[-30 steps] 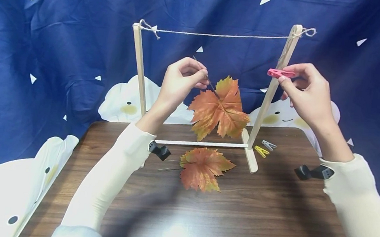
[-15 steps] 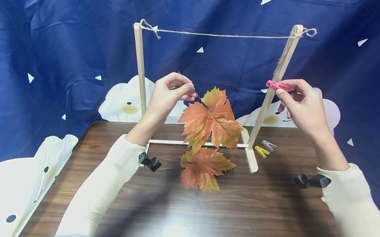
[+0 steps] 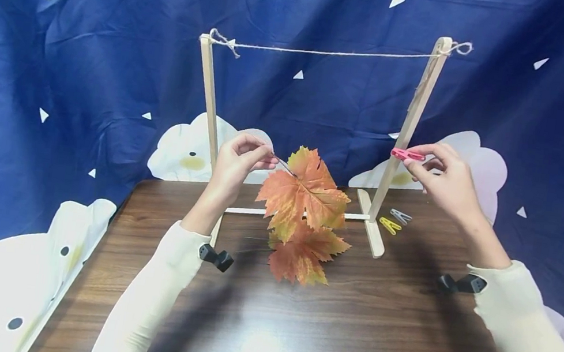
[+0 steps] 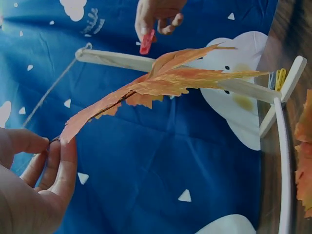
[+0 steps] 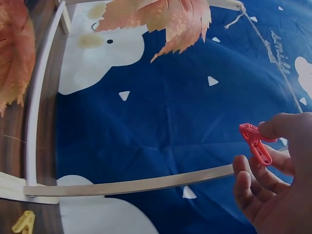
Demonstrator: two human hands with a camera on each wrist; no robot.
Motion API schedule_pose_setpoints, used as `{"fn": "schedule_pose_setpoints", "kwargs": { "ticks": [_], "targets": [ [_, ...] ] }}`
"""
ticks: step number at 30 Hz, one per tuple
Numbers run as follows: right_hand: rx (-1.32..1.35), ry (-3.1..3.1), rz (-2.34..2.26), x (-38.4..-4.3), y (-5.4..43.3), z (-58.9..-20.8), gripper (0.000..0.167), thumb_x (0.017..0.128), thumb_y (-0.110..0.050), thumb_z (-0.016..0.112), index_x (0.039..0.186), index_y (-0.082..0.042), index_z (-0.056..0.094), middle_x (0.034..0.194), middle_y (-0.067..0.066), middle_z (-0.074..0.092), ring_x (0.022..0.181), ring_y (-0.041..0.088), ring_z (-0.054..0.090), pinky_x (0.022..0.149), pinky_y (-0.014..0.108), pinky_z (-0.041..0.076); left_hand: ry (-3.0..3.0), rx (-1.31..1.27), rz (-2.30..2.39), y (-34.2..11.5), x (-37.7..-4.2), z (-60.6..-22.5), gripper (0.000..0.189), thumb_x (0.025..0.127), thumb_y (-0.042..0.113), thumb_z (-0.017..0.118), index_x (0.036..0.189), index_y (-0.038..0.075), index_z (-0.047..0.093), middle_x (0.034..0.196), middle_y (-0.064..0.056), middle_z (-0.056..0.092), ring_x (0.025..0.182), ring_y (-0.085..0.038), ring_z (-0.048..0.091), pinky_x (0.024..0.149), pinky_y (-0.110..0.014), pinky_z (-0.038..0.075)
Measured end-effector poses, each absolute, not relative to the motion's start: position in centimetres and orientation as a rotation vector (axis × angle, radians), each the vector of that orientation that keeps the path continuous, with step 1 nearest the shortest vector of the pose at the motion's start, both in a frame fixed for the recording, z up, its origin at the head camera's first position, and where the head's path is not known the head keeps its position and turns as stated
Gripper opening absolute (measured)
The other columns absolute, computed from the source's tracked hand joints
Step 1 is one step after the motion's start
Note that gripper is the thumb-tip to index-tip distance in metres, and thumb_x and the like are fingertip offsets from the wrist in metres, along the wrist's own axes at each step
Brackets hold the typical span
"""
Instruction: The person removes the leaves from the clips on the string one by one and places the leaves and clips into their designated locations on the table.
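In the head view my left hand (image 3: 239, 165) pinches the thin dark stem of an orange maple leaf (image 3: 306, 196), which is held up in front of the wooden frame. My right hand (image 3: 444, 172) pinches a small pink clothespin (image 3: 407, 155) near the frame's right post. The left wrist view shows the raised leaf (image 4: 141, 85) almost edge-on, its stem between thumb and fingers. In the right wrist view the clothespin (image 5: 256, 144) sits between thumb and fingertips. Partly behind the raised leaf, a second maple leaf (image 3: 300, 262) lies on the table.
Strung between the posts of the wooden frame (image 3: 413, 121) is a twine line (image 3: 327, 53) with nothing on it. By its right foot lie a yellow clothespin (image 3: 390, 225) and a grey clothespin (image 3: 400, 216) on the brown table (image 3: 347, 334). A blue cloth hangs behind.
Both hands have moved down, the left also a little to the left. The raised leaf has dropped with it and now overlaps the leaf on the table; the pink clothespin is lower too.
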State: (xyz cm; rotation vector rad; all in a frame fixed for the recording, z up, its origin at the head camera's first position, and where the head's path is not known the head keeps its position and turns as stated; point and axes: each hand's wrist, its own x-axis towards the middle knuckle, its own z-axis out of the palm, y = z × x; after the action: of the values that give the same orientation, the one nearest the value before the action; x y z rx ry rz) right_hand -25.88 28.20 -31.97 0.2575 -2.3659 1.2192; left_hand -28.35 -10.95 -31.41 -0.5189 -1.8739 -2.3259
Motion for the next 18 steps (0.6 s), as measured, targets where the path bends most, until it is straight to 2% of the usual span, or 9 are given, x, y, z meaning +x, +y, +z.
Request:
{"fn": "schedule_pose_setpoints", "kwargs": {
  "ticks": [3,11,18],
  "targets": [
    [0.262,-2.380,1.191,-25.9,28.5,-32.9,0.029,0.099,-0.015,0.075,0.125,-0.003,0.073,0.105,-0.011,0.054,0.071,-0.005,0.059,0.047,0.016,0.046,-1.878,-0.487,-2.343,-11.3,-28.2,-32.2,0.004,0.099,-0.005,0.064,0.102,-0.007,0.063,0.081,-0.005,0.075,0.073,-0.014,0.077,0.078,-0.028,0.066],
    [0.346,-2.358,1.106,-26.1,29.1,-35.3,0.029,0.094,-0.003,0.077,0.122,0.001,0.074,0.105,0.005,0.061,0.070,-0.013,0.058,0.047,0.013,0.045,-1.895,-0.408,-2.366,-12.3,-27.8,-34.4,0.011,0.099,-0.002,0.065,0.105,-0.011,0.063,0.082,-0.005,0.076,0.076,-0.014,0.077,0.079,-0.029,0.066],
    [0.372,-2.360,1.105,-26.1,29.8,-36.9,0.031,0.090,0.002,0.078,0.121,0.005,0.073,0.102,0.009,0.062,0.074,-0.010,0.056,0.062,0.007,0.044,-1.886,-0.344,-2.406,-13.2,-27.5,-36.3,0.005,0.099,-0.004,0.064,0.102,-0.008,0.063,0.080,-0.006,0.077,0.072,-0.014,0.077,0.076,-0.027,0.065]
  ]
}}
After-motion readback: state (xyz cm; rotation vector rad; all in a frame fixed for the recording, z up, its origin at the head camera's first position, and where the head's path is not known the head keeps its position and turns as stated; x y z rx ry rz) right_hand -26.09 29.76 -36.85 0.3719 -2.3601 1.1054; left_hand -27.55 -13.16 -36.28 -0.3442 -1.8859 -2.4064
